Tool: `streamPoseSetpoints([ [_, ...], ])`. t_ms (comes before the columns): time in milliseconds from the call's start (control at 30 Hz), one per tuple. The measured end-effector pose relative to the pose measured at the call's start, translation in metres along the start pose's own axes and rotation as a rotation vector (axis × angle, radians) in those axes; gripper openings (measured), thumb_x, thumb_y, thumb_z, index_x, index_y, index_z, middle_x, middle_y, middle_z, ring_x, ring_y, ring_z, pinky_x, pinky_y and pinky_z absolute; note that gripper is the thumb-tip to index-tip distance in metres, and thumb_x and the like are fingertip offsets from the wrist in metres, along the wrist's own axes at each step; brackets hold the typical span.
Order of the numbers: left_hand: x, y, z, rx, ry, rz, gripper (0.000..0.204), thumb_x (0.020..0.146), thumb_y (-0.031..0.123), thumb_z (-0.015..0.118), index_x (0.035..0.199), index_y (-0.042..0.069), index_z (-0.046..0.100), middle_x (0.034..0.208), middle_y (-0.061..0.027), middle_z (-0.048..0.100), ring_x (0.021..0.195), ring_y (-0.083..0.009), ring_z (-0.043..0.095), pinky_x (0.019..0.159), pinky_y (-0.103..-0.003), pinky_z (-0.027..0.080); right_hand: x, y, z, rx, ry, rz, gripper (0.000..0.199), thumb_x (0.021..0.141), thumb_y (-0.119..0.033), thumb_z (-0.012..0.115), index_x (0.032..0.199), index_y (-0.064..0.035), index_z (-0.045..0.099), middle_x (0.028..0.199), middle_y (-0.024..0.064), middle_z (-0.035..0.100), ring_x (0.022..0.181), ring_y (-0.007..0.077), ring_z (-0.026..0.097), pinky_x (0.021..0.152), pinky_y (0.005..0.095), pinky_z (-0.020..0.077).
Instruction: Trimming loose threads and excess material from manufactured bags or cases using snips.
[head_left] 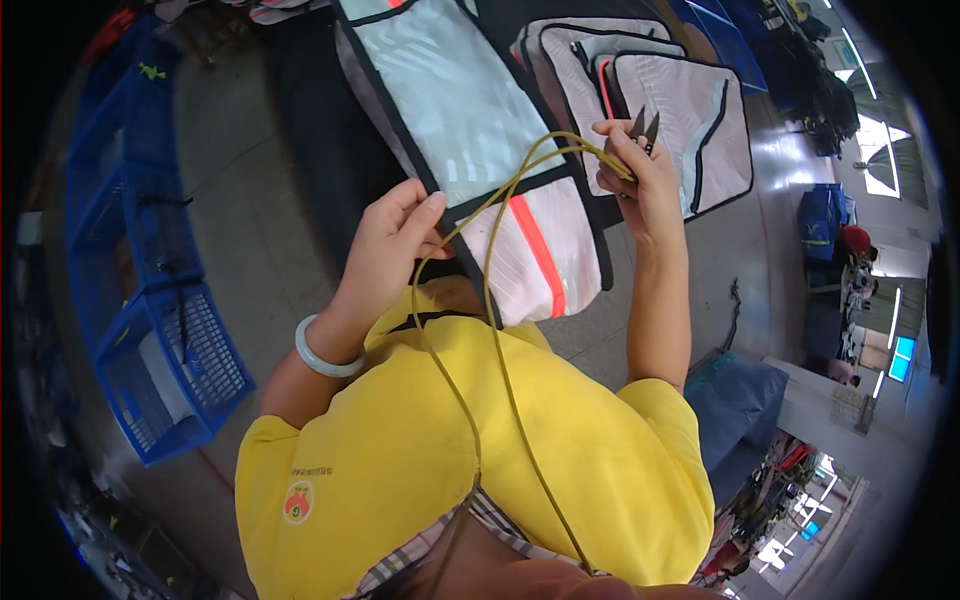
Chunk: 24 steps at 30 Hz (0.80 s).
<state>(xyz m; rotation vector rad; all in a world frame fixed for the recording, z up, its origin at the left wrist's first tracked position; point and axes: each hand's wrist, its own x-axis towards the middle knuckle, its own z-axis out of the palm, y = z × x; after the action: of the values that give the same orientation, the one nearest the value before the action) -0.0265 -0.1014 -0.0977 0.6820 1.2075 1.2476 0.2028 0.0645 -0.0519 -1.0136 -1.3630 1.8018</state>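
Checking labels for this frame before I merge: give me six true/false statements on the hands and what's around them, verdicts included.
1. The right hand holds dark-bladed snips. True.
2. A bangle sits on the right forearm. False: the pale bangle is on the left forearm.
3. The left hand is at the dark edge of the long panelled piece. True.
4. The looped cord is bright red. False: the looped cord is olive-yellow.
5. Blue plastic crates stand to the person's left. True.
6. The person's shirt is blue. False: the shirt is yellow.
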Motion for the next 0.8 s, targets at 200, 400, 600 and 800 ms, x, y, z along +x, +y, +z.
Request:
streamPoseSetpoints([
  [200,0.001,0.004,-0.02,0.004,0.091,0.018,0.016,0.1,0.021,0.05,0.092,0.01,0.058,0.082,0.0016,0.066,0.066,-0.0029,0.061,0.062,-0.017,0.05,-0.012,0.015,-0.057,0.022,0.272,-0.092,0.025,0.096,-0.02,0.056,0.104,0.0028,0.06,0.062,-0.0069,0.035,0.051,0.0039,0.03,0.049,0.0223,0.0251],
  [400,0.006,0.012,-0.049,-0.12,0.278,0.026,0.017,0.099,0.021,0.05,0.087,0.013,0.057,0.08,0.0028,0.065,0.065,-0.0034,0.061,0.057,-0.018,0.048,-0.065,0.055,-0.103,-0.266,0.505,0.1,0.027,0.093,-0.031,0.061,0.098,-0.0044,0.064,0.062,-0.0079,0.038,0.049,0.0024,0.031,0.046,0.0215,0.0234],
  [600,-0.007,-0.035,-0.176,0.003,0.473,0.016,0.025,0.098,0.033,0.053,0.098,0.011,0.064,0.086,0.0063,0.062,0.076,-0.0024,0.055,0.069,-0.017,0.042,-0.118,0.128,-0.124,-0.942,0.076,0.368,0.035,0.093,-0.033,0.061,0.107,-0.0013,0.066,0.075,0.0004,0.06,0.065,0.0104,0.055,0.061,0.0254,0.0437],
  [800,-0.047,-0.084,-0.233,-0.268,0.669,-0.214,0.057,0.099,0.053,0.041,0.116,0.002,0.062,0.11,-0.0054,0.065,0.1,-0.014,0.06,0.089,-0.029,0.046,-0.078,0.163,-0.065,-0.926,-0.073,0.262,0.041,0.093,-0.026,0.061,0.123,0.0015,0.059,0.106,0.0113,0.067,0.094,0.0145,0.063,0.084,0.0279,0.0488],
])
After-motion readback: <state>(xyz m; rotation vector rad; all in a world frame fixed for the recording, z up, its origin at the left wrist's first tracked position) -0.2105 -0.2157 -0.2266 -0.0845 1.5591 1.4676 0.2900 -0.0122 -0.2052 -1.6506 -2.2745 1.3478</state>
